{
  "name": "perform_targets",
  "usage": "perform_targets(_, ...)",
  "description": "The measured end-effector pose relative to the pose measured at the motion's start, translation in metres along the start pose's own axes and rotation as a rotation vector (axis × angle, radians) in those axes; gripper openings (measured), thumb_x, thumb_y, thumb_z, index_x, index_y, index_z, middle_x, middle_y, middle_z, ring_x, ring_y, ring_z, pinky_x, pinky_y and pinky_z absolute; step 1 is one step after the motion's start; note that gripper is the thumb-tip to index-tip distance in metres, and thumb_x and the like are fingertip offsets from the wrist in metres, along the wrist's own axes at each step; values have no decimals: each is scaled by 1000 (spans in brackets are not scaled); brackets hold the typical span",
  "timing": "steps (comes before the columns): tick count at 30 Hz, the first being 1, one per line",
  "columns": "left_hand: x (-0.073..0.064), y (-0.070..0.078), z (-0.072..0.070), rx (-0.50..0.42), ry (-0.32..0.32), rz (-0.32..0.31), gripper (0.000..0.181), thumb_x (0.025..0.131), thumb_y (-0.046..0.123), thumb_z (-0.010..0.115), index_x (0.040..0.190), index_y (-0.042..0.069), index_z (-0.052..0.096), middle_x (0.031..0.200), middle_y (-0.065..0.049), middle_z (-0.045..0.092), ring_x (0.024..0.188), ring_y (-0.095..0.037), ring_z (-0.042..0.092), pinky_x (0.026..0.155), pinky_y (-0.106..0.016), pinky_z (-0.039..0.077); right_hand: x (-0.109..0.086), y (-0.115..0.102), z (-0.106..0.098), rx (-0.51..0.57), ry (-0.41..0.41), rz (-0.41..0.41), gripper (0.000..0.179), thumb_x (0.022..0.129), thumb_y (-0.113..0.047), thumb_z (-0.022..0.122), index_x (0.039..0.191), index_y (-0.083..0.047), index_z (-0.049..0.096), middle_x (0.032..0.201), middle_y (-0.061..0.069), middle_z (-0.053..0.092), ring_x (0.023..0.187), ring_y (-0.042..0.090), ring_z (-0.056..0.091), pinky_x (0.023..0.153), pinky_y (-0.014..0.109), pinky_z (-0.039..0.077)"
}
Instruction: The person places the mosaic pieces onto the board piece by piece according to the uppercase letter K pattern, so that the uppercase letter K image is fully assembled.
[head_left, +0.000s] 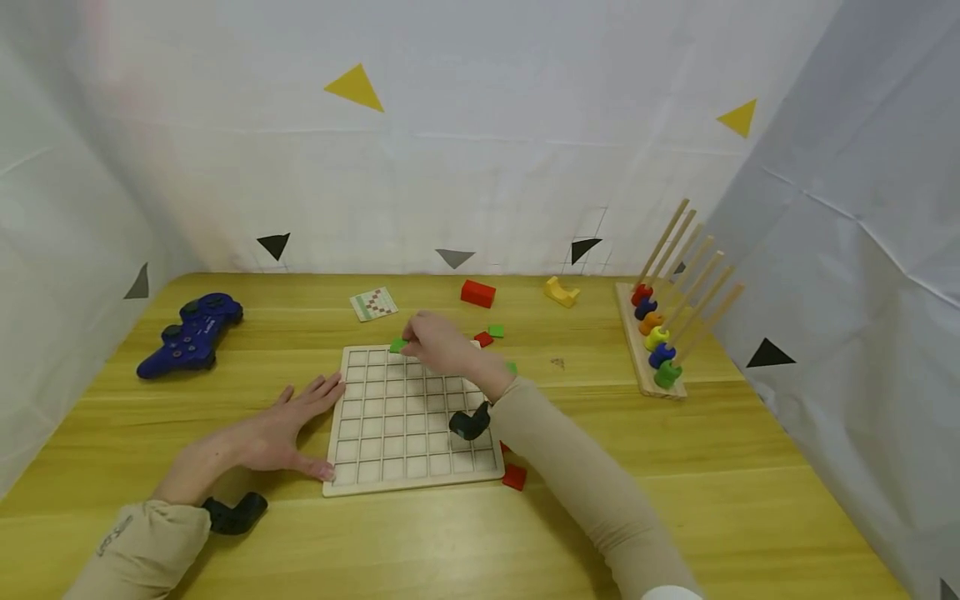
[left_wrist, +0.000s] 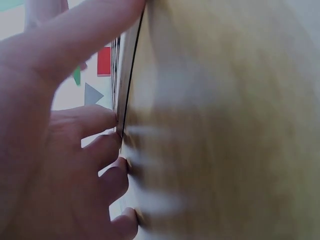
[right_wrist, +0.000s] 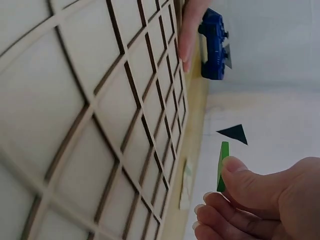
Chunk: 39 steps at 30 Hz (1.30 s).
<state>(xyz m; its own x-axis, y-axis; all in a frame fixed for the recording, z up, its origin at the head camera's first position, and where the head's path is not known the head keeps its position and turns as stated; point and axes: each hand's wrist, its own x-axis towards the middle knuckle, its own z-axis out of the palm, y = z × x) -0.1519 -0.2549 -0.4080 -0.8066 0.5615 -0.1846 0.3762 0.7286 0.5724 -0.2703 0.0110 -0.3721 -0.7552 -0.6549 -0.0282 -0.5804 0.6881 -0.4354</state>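
Observation:
A pale wooden grid board (head_left: pixel 394 425) with square recesses lies on the table. Between thumb and fingers my right hand (head_left: pixel 438 343) pinches a green square tile (right_wrist: pixel 223 167), held above the board's far edge. My left hand (head_left: pixel 288 429) rests at the board's left side, fingers spread, with the thumb at the near left corner and the fingertips at the edge. To the right of the board lie red tiles (head_left: pixel 514 477) and green tiles (head_left: pixel 497 331), some partly hidden by my right arm. A small card with a coloured square pattern (head_left: pixel 373 304) lies behind the board.
A blue game controller (head_left: pixel 191 335) is at the left. Along the back sit a red block (head_left: pixel 477 293) and a yellow arch-shaped piece (head_left: pixel 562 292). On the right stands a wooden peg rack (head_left: pixel 651 354) with coloured pieces at the base of its upright rods. Pale sheets surround the table.

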Motion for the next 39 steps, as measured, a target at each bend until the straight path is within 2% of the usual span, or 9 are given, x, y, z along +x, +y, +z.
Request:
perform_targets(6,0,1,1,-6,-11,-4,121,75,59,79,159,0,15,167,-23,1,151,-49,-3,113,-73,-6,23,-8,16,-89,-36,12,30,99,-24,64,120,-3,65,116,8,63,107,20,60,92,28,51)
perform_targets(11,0,0,3,-11,-17,-10,120,76,58,79,159,-1,16,166,-23,1,151,-49,-3,113,-73,-7,33,-10,26,-68,-56,42,28,99,-26,65,118,-6,67,117,6,61,105,18,59,90,26,51)
perform_targets(18,0,0,3,-24,-12,-1,120,76,57,80,159,-1,15,167,-23,0,151,-49,-4,113,-73,-8,36,-7,32,-39,-44,40,23,98,-25,66,114,-9,69,112,4,60,98,16,55,87,26,49)
perform_targets(24,0,1,1,-24,-8,0,120,76,56,80,159,-2,15,166,-23,0,150,-49,-4,113,-73,-8,37,-6,32,-66,-33,5,21,97,-26,67,111,-11,69,106,1,60,96,16,51,85,26,46)
perform_targets(31,-1,2,1,-24,-8,-6,120,76,56,80,159,-1,15,167,-23,0,151,-49,-4,113,-74,-8,38,-6,33,-102,-27,-11,20,97,-26,68,111,-12,68,111,3,61,103,17,55,90,28,48)
perform_targets(39,0,1,1,-23,-5,-6,120,75,57,80,159,0,15,167,-22,0,151,-49,-4,113,-74,-7,38,-4,32,-46,-12,10,16,96,-25,69,107,-14,72,114,2,65,108,17,59,93,30,51)
